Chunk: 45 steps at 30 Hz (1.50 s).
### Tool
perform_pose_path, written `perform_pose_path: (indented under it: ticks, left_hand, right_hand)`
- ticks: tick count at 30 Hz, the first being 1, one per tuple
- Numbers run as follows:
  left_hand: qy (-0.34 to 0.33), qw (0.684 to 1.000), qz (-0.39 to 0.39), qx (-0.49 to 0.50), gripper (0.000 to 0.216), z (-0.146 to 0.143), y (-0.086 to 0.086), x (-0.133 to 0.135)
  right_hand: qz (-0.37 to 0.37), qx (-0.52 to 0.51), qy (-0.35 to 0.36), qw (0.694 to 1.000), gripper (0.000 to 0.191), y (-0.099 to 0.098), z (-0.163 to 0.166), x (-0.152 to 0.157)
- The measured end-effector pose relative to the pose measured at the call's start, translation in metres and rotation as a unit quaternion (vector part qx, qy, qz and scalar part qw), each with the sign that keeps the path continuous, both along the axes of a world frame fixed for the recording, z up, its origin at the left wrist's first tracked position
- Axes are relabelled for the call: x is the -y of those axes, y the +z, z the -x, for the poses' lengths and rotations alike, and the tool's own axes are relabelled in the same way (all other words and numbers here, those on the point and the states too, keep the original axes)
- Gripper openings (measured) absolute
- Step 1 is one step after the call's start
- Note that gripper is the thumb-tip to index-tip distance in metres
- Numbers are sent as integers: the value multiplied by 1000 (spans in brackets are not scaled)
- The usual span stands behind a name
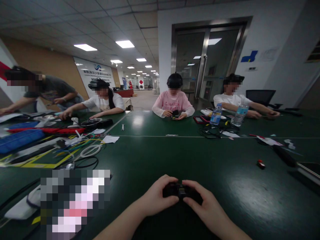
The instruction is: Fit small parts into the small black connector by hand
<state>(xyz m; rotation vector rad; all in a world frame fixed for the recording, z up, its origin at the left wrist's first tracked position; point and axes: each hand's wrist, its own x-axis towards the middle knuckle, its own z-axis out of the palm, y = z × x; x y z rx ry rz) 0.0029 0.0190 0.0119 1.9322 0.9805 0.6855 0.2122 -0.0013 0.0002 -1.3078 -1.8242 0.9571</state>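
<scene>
Both of my hands rest on the dark green table (175, 156) near its front edge and meet around a small black device (180, 190). My left hand (157, 196) curls its fingers and thumb over the device's left end. My right hand (202, 205) grips the right end, fingers bent over it. Most of the device is hidden under my fingers, so I cannot make out what it is.
Several other people sit around the table, one opposite in pink holding a similar black item (175, 114). Two water bottles (216, 114) stand far right. Cables, a white tube (90, 150) and blue trays (20, 138) crowd the left. A small red object (260, 163) lies right.
</scene>
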Motion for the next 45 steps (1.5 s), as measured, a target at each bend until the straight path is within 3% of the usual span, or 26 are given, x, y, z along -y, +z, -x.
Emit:
perform_pose_path:
  ticks: [5, 13, 21, 28, 35, 45]
  left_hand:
    - [34, 991, -73, -105, 40, -2, -2, 1]
    - [35, 982, -85, -167, 36, -3, 2, 2]
    - [32, 980, -83, -180, 41, -3, 7, 3]
    - [24, 977, -83, -196, 33, -1, 10, 2]
    - [19, 983, -79, -167, 41, 2, 9, 1]
    - [24, 981, -91, -172, 29, 1, 5, 1]
  right_hand:
    - [-18, 42, -10, 999, 36, -5, -5, -3]
    - [-39, 57, -8, 998, 32, -5, -6, -5]
    - [-27, 69, -29, 997, 29, -4, -7, -6]
    - [-35, 75, -25, 996, 26, -2, -5, -6]
    - [-31, 75, -23, 996, 26, -1, -5, -6]
    - [-50, 90, -15, 995, 23, -2, -5, -5]
